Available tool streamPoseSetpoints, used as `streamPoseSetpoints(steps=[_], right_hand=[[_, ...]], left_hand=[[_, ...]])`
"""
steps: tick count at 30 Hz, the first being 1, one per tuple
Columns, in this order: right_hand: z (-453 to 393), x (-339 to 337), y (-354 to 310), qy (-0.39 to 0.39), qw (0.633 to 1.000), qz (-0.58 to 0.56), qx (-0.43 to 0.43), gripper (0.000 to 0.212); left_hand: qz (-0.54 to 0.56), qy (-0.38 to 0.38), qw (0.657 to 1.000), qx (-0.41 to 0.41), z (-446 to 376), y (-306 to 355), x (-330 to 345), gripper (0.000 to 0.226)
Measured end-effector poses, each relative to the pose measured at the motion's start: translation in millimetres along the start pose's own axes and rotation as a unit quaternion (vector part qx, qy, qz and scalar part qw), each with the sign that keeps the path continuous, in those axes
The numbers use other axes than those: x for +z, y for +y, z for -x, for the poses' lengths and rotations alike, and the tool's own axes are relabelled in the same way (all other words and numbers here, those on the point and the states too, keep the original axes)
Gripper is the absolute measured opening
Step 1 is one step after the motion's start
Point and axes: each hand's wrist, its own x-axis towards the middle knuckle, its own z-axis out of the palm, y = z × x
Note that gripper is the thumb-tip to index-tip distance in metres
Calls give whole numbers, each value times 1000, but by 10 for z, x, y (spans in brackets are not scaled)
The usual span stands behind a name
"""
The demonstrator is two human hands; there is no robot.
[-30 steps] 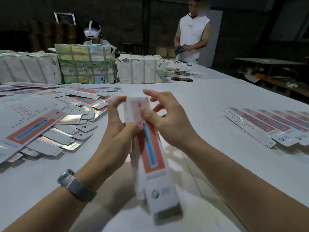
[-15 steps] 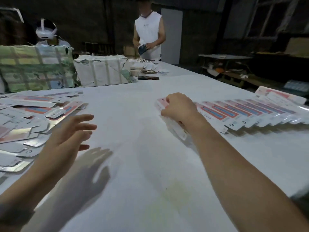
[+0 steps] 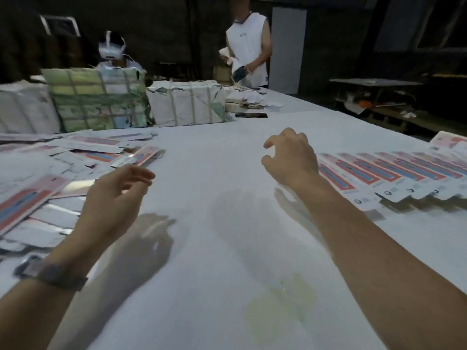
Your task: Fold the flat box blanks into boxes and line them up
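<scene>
On white table [image 3: 227, 152] | dim room | hands: left [image 3: 113, 195], right [image 3: 290, 157] empty, relaxed

L hand [image 3: 118, 195] hovers, fingers loosely curled; R hand [image 3: 290, 157] same; both hands empty.

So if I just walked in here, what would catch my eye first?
Probably the two bare hands hovering empty over the white table: the left hand near a loose heap of flat red-and-blue printed box blanks, the right hand beside a neat overlapping row of folded red-and-blue boxes. Behind, big strapped paper-wrapped bundles line the table's far left side.
</scene>
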Motion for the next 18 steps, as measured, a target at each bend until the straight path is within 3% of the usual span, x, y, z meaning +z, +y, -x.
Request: streamPoseSetpoints(steps=[2, 4, 7, 9, 13, 18], right_hand=[[141, 28, -291, -1, 994, -81, -69, 25], [317, 63, -541, -31, 983, -113, -138, 19], [539, 105, -798, -76, 965, -129, -216, 19], [627, 139, -878, -93, 954, -139, -249, 20], [672, 204, -882, -102, 946, -142, -274, 20], [673, 231, -873, -94, 943, -151, -280, 20]], left_hand=[[-144, 64, 987, 30, -76, -86, -166, 16], [-294, 118, 948, -24, -205, -224, -448, 29], [-433, 82, 872, -212, -241, -464, -837, 56], [-469, 35, 840, -270, -227, -578, -924, 64], [-513, 7, 820, -254, -224, -620, -929, 63], [-545, 12, 818, -185, -198, -593, -813, 40]])
